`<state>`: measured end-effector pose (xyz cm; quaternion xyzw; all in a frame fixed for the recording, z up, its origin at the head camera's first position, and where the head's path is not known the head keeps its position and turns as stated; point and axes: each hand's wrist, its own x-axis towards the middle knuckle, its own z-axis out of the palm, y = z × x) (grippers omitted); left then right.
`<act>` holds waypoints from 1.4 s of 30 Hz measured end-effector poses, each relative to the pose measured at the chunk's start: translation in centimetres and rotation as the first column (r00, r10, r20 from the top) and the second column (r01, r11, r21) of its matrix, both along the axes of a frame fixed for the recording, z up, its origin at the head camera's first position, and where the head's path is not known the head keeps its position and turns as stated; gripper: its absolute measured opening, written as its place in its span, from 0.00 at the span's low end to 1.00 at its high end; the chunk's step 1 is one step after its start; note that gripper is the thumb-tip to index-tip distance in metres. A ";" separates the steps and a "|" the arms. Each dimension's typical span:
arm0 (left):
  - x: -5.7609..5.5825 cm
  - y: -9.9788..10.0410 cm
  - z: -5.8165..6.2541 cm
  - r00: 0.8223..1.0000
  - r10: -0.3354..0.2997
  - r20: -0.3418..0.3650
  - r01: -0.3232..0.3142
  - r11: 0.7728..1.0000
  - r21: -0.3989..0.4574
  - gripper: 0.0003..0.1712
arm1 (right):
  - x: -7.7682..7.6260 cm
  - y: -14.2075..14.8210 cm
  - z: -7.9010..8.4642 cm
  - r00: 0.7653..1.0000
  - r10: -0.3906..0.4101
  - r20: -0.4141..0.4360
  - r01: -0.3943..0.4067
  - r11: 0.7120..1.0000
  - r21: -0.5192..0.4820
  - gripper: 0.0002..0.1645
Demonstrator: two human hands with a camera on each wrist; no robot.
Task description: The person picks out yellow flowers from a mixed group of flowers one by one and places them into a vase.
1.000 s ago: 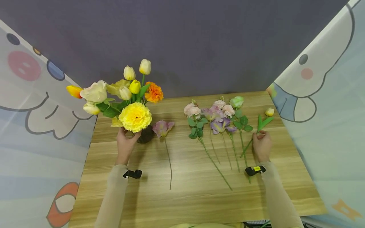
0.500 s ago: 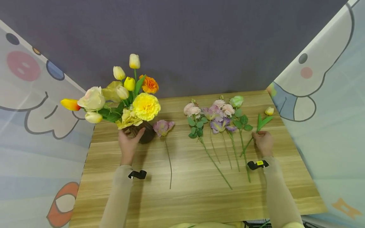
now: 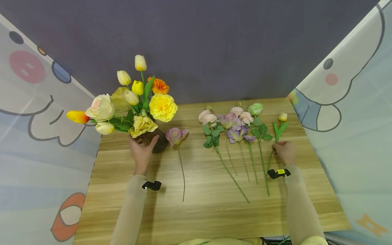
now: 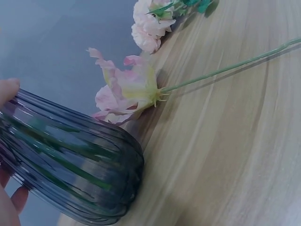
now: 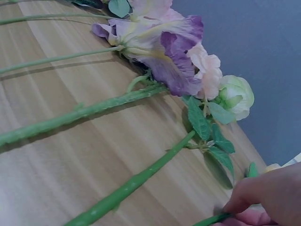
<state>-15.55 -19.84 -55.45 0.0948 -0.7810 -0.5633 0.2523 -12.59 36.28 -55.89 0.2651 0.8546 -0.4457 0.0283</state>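
Note:
My left hand [image 3: 141, 153] grips a ribbed dark glass vase [image 4: 89, 160], thumb on one side and fingers on the other. Green stems show through its glass. From its mouth spreads a bunch with a yellow carnation [image 3: 163, 108], an orange carnation [image 3: 160, 86], a cream rose [image 3: 100, 108] and several tulips, leaning left. At the right, my right hand [image 3: 285, 151] pinches the green stem of a white-and-yellow tulip [image 3: 283, 117] low over the table. In the right wrist view, thumb and fingertips meet on that stem [image 5: 211, 220].
A single mauve flower [image 3: 176, 136] lies right of the vase on the wooden table [image 3: 208, 217]. Farther right lie pink roses [image 3: 207, 118], purple flowers [image 3: 237, 134] and a pale green rose [image 3: 255, 109], stems toward me. A grey wall [image 3: 196, 51] rises behind.
The bunch has swung left and the vase shows more, with my left hand shifted slightly right. The right-hand tulip has turned, its head moving left and its stem end right.

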 end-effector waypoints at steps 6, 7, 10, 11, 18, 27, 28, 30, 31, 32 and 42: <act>0.0 0.2 -0.1 1.000 -0.006 0.002 0.006 1.000 0.029 0.54 | -0.1 0.7 -0.3 0.999 -0.037 -0.002 0.036 0.991 -0.125 0.22; 0.0 0.2 -0.1 1.000 -0.006 0.003 0.005 1.000 0.029 0.54 | -0.1 0.8 -0.4 0.999 -0.049 -0.002 0.048 0.987 -0.153 0.23; 0.0 0.2 -0.1 1.000 0.002 0.005 -0.002 0.999 0.032 0.54 | -0.1 0.5 -0.5 0.999 -0.053 -0.007 0.050 0.968 -0.246 0.26; 0.0 0.2 -0.1 1.000 0.004 0.005 -0.004 0.999 0.033 0.54 | 0.0 0.2 -0.4 0.999 -0.053 -0.012 0.048 0.961 -0.273 0.27; 0.1 0.2 0.0 1.000 0.024 0.005 -0.024 0.999 0.021 0.54 | -0.6 -2.4 1.6 0.991 -0.029 -0.131 -0.026 0.916 -0.401 0.29; 0.0 0.6 -0.1 1.000 0.007 -0.007 -0.007 0.999 0.040 0.51 | -2.5 -6.4 3.7 0.954 -0.120 -0.275 -0.054 0.834 -0.550 0.04; 0.0 0.6 -0.2 1.000 0.010 -0.010 -0.009 0.999 0.044 0.50 | -2.7 -6.9 3.8 0.950 -0.123 -0.287 -0.059 0.833 -0.551 0.03; 0.0 0.6 -0.1 1.000 0.013 -0.010 -0.012 0.999 0.049 0.50 | -3.0 -7.9 3.8 0.942 -0.138 -0.307 -0.065 0.820 -0.568 0.04; 0.0 0.7 -0.1 1.000 0.013 -0.010 -0.012 0.999 0.053 0.50 | -3.1 -8.5 3.7 0.936 -0.145 -0.320 -0.068 0.819 -0.570 0.05; 0.0 0.7 -0.1 1.000 0.013 -0.010 -0.012 0.998 0.056 0.50 | -3.2 -9.0 3.8 0.932 -0.151 -0.329 -0.071 0.815 -0.575 0.06; 0.5 1.7 1.3 1.000 0.011 -0.014 -0.010 0.995 0.097 0.49 | -4.1 -14.8 4.7 0.845 -0.192 -0.499 -0.202 0.749 -0.631 0.07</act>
